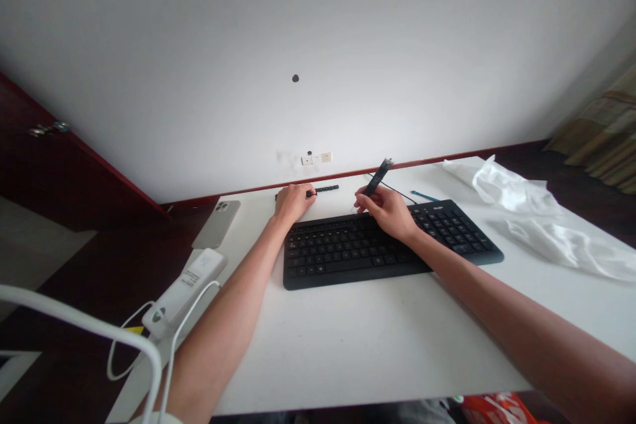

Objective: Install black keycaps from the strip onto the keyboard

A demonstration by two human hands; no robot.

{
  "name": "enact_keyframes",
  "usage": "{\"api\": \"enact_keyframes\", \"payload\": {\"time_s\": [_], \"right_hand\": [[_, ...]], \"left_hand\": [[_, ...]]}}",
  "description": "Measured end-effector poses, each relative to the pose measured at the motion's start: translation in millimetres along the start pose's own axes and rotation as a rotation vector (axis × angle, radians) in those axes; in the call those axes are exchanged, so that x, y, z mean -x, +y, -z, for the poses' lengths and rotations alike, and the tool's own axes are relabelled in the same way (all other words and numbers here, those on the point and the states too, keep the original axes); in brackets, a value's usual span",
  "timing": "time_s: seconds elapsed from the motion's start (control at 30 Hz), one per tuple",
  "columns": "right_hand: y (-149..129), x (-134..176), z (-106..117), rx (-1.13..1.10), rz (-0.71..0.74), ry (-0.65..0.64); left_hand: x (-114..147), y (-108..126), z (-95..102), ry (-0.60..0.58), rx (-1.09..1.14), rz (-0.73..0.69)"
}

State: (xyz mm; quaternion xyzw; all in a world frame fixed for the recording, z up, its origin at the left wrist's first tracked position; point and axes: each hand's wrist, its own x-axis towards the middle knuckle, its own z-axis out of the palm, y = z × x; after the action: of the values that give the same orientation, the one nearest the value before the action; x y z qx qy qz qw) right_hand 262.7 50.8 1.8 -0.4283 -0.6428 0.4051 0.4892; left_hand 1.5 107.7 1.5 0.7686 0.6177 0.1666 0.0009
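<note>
A thin black tool (378, 176) slants up out of the right hand (386, 207), its upper end leaning toward one o'clock; the right fingers are closed around it, above the back edge of a black keyboard (368, 255). At ten o'clock from that hand, a narrow dark strip (326, 189) lies on the desk (358, 338), just beyond the keyboard. The left hand (294, 203) rests over the strip with bent fingers; whether they pinch it or only press on it, I cannot tell. The strip's free end points to three o'clock.

The keyboard lies flat in the middle of the desk, the right wrist crossing above its keys. Near its back edge, at one o'clock, is a slim blue stick (424, 196), with a black cord (405, 195) beside it. Crumpled translucent wrapping (514, 187) spreads at two to three o'clock.

At ten o'clock from the keyboard a phone (220, 224) lies by the desk's edge, and at nine o'clock a white power strip (191, 285) with white cables. Farther out, wall sockets (326, 157) sit at twelve, a dark red door (34, 106) at ten and a curtain (603, 136) at two.
</note>
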Motion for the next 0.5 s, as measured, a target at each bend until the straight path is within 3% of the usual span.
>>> {"api": "enact_keyframes", "payload": {"time_s": [0.5], "right_hand": [[2.8, 0.1, -0.5, 0.024, 0.013, -0.019]], "left_hand": [[-1.2, 0.0, -1.5, 0.015, -0.003, 0.025]]}}
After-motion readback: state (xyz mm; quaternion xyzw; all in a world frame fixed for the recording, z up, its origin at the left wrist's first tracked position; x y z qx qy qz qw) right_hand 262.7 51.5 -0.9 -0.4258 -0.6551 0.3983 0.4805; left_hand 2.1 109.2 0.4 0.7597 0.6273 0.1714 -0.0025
